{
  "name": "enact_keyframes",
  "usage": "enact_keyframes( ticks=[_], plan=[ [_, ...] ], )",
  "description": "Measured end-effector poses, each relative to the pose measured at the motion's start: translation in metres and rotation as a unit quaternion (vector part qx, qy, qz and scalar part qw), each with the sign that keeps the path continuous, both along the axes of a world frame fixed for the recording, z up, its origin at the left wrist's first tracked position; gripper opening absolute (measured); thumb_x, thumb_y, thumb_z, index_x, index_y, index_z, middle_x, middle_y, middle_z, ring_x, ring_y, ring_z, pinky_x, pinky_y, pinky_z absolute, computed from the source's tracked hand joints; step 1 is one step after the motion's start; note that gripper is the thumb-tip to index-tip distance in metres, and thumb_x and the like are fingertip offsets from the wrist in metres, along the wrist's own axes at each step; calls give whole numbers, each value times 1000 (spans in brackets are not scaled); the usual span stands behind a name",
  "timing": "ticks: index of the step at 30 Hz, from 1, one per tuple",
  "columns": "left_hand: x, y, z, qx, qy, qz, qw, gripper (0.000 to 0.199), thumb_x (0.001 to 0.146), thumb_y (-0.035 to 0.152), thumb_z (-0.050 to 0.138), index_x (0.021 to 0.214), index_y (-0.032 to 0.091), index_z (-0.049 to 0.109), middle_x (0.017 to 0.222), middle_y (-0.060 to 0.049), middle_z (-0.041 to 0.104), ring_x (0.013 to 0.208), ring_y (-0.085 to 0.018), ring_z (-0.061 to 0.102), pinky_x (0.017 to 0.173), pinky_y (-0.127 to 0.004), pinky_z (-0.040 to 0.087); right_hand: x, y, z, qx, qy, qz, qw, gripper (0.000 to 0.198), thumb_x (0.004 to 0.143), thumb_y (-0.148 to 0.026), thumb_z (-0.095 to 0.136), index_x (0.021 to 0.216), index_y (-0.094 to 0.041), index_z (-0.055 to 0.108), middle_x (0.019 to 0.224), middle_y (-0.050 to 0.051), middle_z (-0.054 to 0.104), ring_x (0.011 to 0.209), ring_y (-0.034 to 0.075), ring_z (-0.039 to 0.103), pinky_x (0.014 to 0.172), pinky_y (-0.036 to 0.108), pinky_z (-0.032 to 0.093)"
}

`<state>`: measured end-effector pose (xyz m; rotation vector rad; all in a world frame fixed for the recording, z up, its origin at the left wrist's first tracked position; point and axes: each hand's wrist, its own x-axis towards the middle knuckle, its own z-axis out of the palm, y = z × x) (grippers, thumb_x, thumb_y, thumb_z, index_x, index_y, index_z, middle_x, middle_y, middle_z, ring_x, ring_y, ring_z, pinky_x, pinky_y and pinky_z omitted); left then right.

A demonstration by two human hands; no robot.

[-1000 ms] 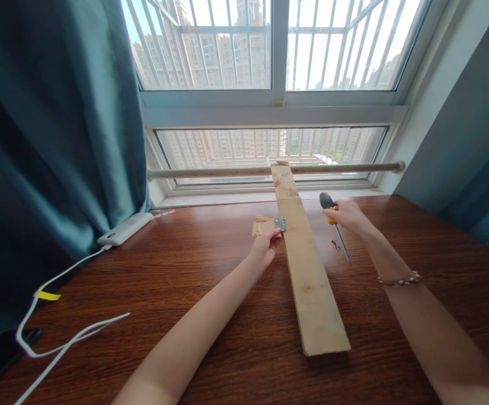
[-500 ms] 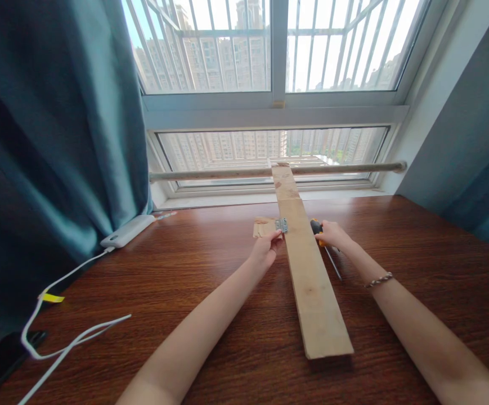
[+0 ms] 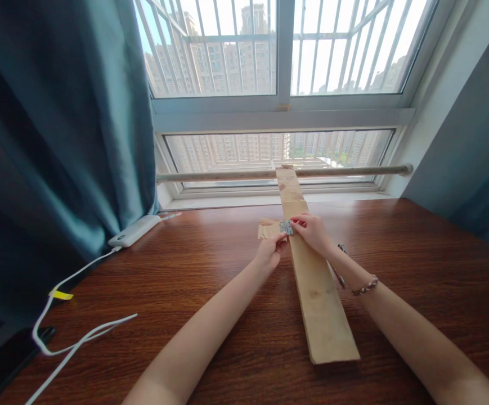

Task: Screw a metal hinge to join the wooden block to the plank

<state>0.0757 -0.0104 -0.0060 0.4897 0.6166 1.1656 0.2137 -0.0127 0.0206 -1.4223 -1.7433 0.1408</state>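
A small metal hinge (image 3: pixel 287 227) lies across the left edge of a long wooden plank (image 3: pixel 322 304) and a short wooden piece (image 3: pixel 268 229) beside it. My left hand (image 3: pixel 270 250) is closed, its thumb pressing on the hinge's near edge; its other fingers are partly hidden below. Above the plank, my right hand (image 3: pixel 312 230) is closed, with its thumb and fingertips pinched at the hinge's right edge. Whether it also holds something small does not show. Right of the plank, a screwdriver (image 3: pixel 339 278) lies mostly hidden under my right wrist.
The plank's far end rests by a horizontal rail (image 3: pixel 227 175) in front of the barred window. A white power strip (image 3: pixel 135 230) with a white cable (image 3: pixel 77 341) lies at the left, next to a blue curtain (image 3: pixel 79 112). A dark object (image 3: pixel 12 360) sits at lower left.
My right hand has left the black-and-orange screwdriver handle and moved left over the plank to the hinge. My left hand stays at the hinge. The view has shifted slightly.
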Motion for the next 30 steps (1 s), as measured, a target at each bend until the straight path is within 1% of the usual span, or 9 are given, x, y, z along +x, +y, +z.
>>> enact_keyframes(
  ticks=[3,6,9,13,17,23,30],
  plan=[
    [0,1,-1,-1,0,2,1000,23,69,-6,58,84,10,66,81,-7,69,69,-12,62,63,-21,50,-3,9,-2,-13,-22,-11,1000,12,77,-24,63,81,-18,72,76,3,64,65,13,57,65,24,42],
    [0,1,-1,-5,-2,8,1000,25,67,-6,59,85,11,66,82,-6,69,69,-12,62,63,-21,51,-3,12,-1,-19,-23,-13,999,10,76,-25,64,77,-19,72,72,1,63,65,14,56,64,24,41],
    [0,1,0,-7,-2,6,1000,22,67,-6,59,81,11,66,80,-6,69,68,-11,62,62,-20,50,-6,9,0,7,-25,-22,999,11,78,-23,61,76,-18,71,73,2,62,67,14,56,65,24,40],
    [-1,0,1,-11,1,0,1000,20,67,-5,59,77,11,66,77,-5,68,66,-11,61,61,-20,49,-12,4,-1,51,-65,-16,996,15,82,-18,55,74,-17,68,80,4,61,74,15,56,69,24,40],
    [-1,0,1,3,-6,0,1000,21,67,-4,60,80,12,66,81,-5,69,69,-11,62,64,-21,49,-15,2,0,49,-104,-21,993,15,85,-17,51,76,-17,64,80,5,61,78,18,56,71,26,40],
    [0,2,-2,0,11,-4,1000,18,68,-2,62,79,11,67,83,-6,69,68,-11,61,65,-21,49,-19,0,1,40,-187,-50,980,14,88,-16,46,81,-16,58,83,9,61,81,21,54,72,28,38],
    [0,0,1,3,12,-1,1000,19,69,-2,61,81,11,68,81,-6,69,66,-10,61,60,-20,47,-23,0,-1,47,-256,-84,962,12,88,-13,45,83,-16,56,84,10,61,82,23,53,72,30,38]
  ],
)
